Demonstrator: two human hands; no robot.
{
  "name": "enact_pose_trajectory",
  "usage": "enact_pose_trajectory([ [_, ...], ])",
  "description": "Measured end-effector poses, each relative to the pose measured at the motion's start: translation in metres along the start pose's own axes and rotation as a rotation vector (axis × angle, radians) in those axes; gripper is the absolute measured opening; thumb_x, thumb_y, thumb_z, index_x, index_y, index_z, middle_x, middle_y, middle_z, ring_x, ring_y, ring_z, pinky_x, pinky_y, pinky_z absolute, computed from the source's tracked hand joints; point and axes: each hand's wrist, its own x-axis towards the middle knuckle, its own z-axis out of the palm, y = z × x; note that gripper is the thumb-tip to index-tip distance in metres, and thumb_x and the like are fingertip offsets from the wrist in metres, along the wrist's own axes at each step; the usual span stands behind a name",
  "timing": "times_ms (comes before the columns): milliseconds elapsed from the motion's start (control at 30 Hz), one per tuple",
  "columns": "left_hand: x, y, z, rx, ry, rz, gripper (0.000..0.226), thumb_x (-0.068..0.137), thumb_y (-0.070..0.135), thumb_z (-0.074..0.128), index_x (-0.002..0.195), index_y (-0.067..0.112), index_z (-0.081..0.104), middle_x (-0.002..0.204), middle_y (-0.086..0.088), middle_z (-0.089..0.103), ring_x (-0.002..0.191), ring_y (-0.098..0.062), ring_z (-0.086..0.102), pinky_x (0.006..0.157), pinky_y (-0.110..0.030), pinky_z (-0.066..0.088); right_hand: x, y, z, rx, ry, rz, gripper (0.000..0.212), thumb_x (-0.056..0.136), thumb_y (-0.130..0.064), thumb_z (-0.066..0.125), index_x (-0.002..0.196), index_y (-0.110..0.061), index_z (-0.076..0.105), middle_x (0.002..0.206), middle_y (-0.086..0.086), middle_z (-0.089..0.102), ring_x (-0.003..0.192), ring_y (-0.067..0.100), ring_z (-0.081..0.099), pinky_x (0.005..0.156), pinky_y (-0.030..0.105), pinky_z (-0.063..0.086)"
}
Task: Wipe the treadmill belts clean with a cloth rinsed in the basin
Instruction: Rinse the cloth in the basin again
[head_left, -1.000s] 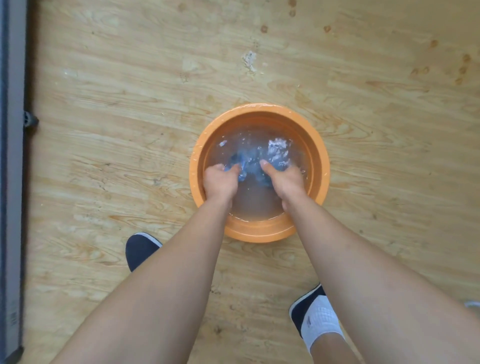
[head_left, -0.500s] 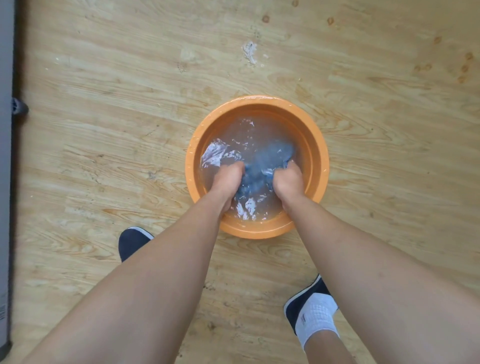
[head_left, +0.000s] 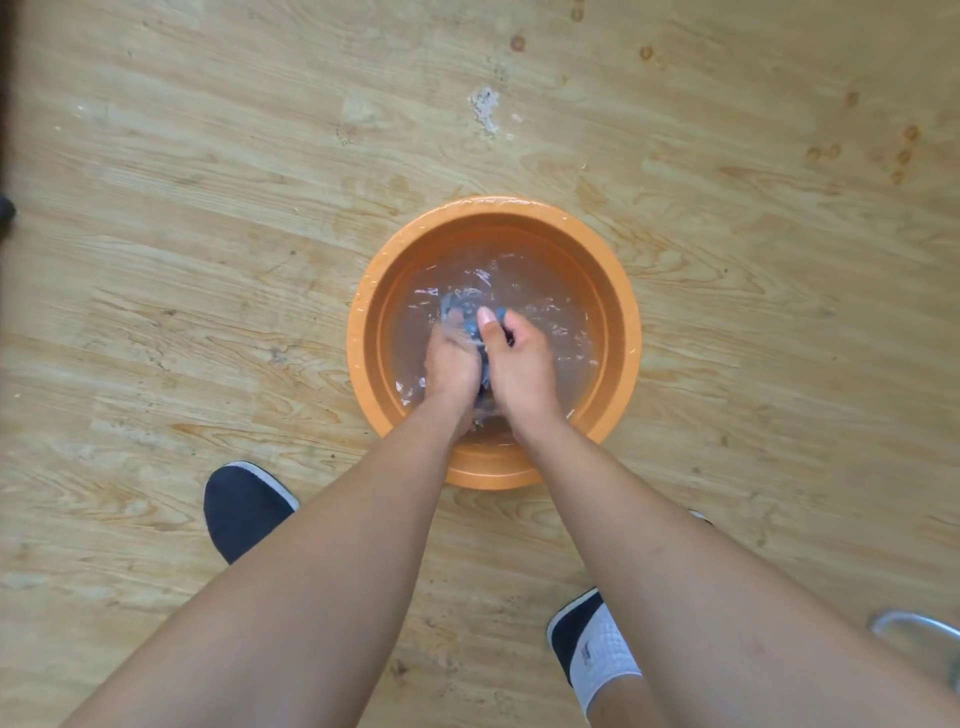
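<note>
An orange round basin (head_left: 618, 312) full of water stands on the wood-pattern floor. Both my hands are down in the water, pressed close together. My left hand (head_left: 451, 358) and my right hand (head_left: 519, 358) grip a blue cloth (head_left: 470, 322) bunched between them. Only a small bit of the cloth shows above my fingers and between my palms; the rest is hidden by the hands and the rippling water. My right thumb lies on top of the cloth. No treadmill belt is in view.
My two dark shoes stand near the basin, the left shoe (head_left: 241, 512) and the right shoe (head_left: 574, 631) with a white sock. A dark edge (head_left: 6, 208) runs along the far left. A metal curved part (head_left: 919, 631) shows at the lower right.
My hands have come together in the basin and bunched the cloth between them. Earlier they were apart with the cloth spread between. The view has shifted, so the grey frame at left is nearly gone.
</note>
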Motion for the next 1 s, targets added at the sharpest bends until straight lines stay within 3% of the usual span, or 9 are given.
enact_pose_trajectory([
  [33, -0.003, 0.003, 0.004, -0.086, -0.018, -0.063, 0.041, 0.11, 0.055, 0.041, 0.109, 0.023, 0.068, 0.104, -0.01, 0.074, 0.083, -0.027, 0.072, 0.066, -0.037, 0.06, 0.001, 0.0, 0.002, -0.037, -0.006, -0.014, 0.031, 0.105, -0.033, 0.057, 0.086, -0.009, 0.057, 0.077, 0.007, 0.063, 0.068, 0.019, 0.055, 0.067, 0.034, 0.045],
  [133, -0.009, 0.002, 0.011, -0.182, -0.04, -0.107, 0.031, 0.112, 0.046, 0.042, 0.112, 0.028, 0.067, 0.111, -0.012, 0.076, 0.099, -0.033, 0.075, 0.087, -0.051, 0.064, 0.01, 0.003, 0.007, -0.075, 0.049, 0.081, 0.022, 0.098, -0.033, 0.06, 0.106, -0.014, 0.067, 0.106, 0.006, 0.075, 0.093, 0.023, 0.068, 0.087, 0.04, 0.056],
  [233, -0.01, -0.005, 0.004, -0.168, -0.03, -0.038, 0.029, 0.11, 0.044, 0.049, 0.106, 0.023, 0.069, 0.107, -0.011, 0.077, 0.099, -0.032, 0.075, 0.094, -0.052, 0.062, 0.02, -0.006, 0.006, -0.128, 0.022, 0.114, 0.016, 0.095, -0.023, 0.064, 0.082, -0.013, 0.062, 0.083, 0.004, 0.072, 0.08, 0.029, 0.065, 0.075, 0.039, 0.054],
  [367, -0.017, 0.012, -0.009, -0.258, -0.122, 0.047, 0.021, 0.103, 0.032, 0.062, 0.1, 0.013, 0.07, 0.086, -0.009, 0.074, 0.076, -0.027, 0.07, 0.073, -0.038, 0.056, 0.033, -0.007, -0.002, -0.223, 0.052, 0.207, 0.029, 0.092, -0.004, 0.054, 0.067, -0.015, 0.045, 0.069, 0.004, 0.052, 0.074, 0.029, 0.049, 0.067, 0.033, 0.04],
  [500, -0.016, 0.022, -0.023, -0.206, 0.04, 0.106, 0.035, 0.08, 0.043, 0.066, 0.11, 0.023, 0.068, 0.107, -0.012, 0.077, 0.101, -0.036, 0.076, 0.099, -0.056, 0.06, 0.034, -0.002, -0.018, -0.248, 0.161, 0.313, 0.017, 0.099, -0.01, 0.048, 0.106, -0.011, 0.064, 0.096, 0.008, 0.059, 0.092, 0.031, 0.058, 0.079, 0.033, 0.046],
  [667, -0.01, 0.009, -0.026, 0.228, 0.149, 0.279, 0.048, 0.107, 0.025, 0.06, 0.149, 0.011, 0.044, 0.147, -0.011, 0.059, 0.135, -0.031, 0.055, 0.114, -0.034, 0.038, 0.021, -0.001, -0.022, 0.1, 0.253, 0.226, 0.031, 0.103, -0.035, 0.058, 0.09, -0.008, 0.066, 0.086, 0.007, 0.07, 0.088, 0.029, 0.066, 0.08, 0.034, 0.045],
  [767, -0.001, 0.006, -0.012, 0.015, 0.037, 0.114, 0.034, 0.104, 0.041, 0.065, 0.13, 0.02, 0.062, 0.122, -0.004, 0.073, 0.111, -0.027, 0.071, 0.105, -0.042, 0.054, -0.003, -0.01, -0.017, 0.145, 0.107, 0.087, 0.038, 0.102, -0.032, 0.063, 0.083, 0.0, 0.059, 0.071, 0.013, 0.06, 0.064, 0.024, 0.056, 0.065, 0.037, 0.041],
  [867, 0.001, 0.014, -0.003, -0.294, -0.085, -0.155, 0.045, 0.107, 0.056, 0.053, 0.104, 0.014, 0.07, 0.079, -0.004, 0.076, 0.073, -0.021, 0.074, 0.076, -0.036, 0.063, -0.013, -0.015, -0.009, -0.068, -0.027, -0.107, 0.036, 0.102, -0.031, 0.061, 0.072, -0.021, 0.043, 0.063, -0.006, 0.047, 0.059, 0.014, 0.042, 0.057, 0.031, 0.035],
  [1000, 0.002, 0.015, 0.006, -0.414, -0.136, -0.246, 0.055, 0.106, 0.064, 0.047, 0.095, 0.016, 0.071, 0.08, -0.003, 0.075, 0.094, -0.028, 0.076, 0.099, -0.046, 0.061, 0.002, -0.015, 0.006, -0.428, 0.101, -0.158, 0.018, 0.099, -0.041, 0.058, 0.086, -0.03, 0.055, 0.083, -0.002, 0.069, 0.08, 0.028, 0.061, 0.067, 0.039, 0.048],
])
